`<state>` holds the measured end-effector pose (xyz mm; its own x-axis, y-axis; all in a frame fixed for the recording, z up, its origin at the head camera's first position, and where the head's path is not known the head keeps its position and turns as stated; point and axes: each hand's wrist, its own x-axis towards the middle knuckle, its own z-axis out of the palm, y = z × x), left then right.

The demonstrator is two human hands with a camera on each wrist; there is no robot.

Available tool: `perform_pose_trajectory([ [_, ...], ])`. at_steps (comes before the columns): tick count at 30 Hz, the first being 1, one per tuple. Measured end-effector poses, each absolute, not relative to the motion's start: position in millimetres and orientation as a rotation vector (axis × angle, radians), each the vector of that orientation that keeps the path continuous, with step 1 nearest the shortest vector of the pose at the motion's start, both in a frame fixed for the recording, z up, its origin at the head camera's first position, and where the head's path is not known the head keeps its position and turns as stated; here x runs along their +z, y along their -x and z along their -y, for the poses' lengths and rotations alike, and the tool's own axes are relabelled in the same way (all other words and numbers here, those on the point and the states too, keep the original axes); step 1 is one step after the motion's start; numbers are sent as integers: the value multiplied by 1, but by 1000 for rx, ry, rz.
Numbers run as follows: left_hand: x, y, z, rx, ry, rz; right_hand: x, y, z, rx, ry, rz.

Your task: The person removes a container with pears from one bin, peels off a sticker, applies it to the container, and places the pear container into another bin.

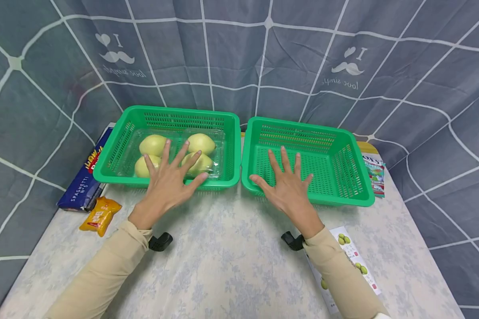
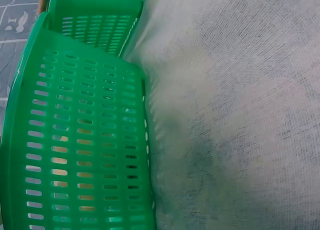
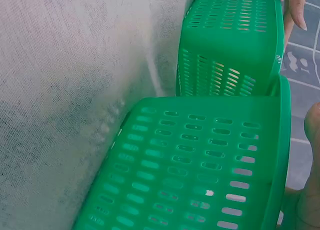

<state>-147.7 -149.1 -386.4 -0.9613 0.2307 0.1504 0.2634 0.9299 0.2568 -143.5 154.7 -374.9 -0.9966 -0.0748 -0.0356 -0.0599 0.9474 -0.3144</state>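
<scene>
My left hand (image 1: 169, 181), fingers spread and straight, is over the front rim of the left green plastic basket (image 1: 183, 113). Inside that basket, several smooth pale yellow-green fruits (image 1: 201, 144) sit in clear plastic trays (image 1: 220, 155); the hand partly covers them in the head view. Over the near left part of the right green basket (image 1: 303, 126), my right hand (image 1: 289, 188) is spread too and holds nothing. The left wrist view shows the left basket's slotted front wall (image 2: 85, 140). In the right wrist view, the right thumb (image 3: 312, 127) is beside the right basket's rim (image 3: 284, 140).
Left of the baskets lie a blue spaghetti box (image 1: 80, 190) and an orange snack packet (image 1: 100, 215). A fruit-printed sheet (image 1: 353, 252) is partly under the right forearm. Colourful packets (image 1: 375, 175) stand behind the right basket's far side. A grey curtain (image 1: 239, 57) hangs behind.
</scene>
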Motion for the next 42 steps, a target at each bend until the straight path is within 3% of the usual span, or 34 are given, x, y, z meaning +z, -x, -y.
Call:
perform_pose_trajectory([
  [7, -382, 155, 151, -640, 353, 2905, -359, 144, -144, -954, 296, -2790],
  [13, -375, 174, 158, -899, 163, 2859, -342, 169, -107, -1367, 338, -2625],
  [19, -371, 195, 163, -948, 36, 3049, -347, 194, -52, -1279, 271, -2612],
  [24, -371, 211, 160, -1009, -29, 3116, -351, 212, -22, -1314, 58, -2504],
  [30, -369, 222, 156, -1107, -62, 3227, -360, 225, -12, -1452, -154, -2286],
  [42, -368, 224, 155, -1145, -94, 3276, -367, 227, -10, -1511, -186, -2246],
])
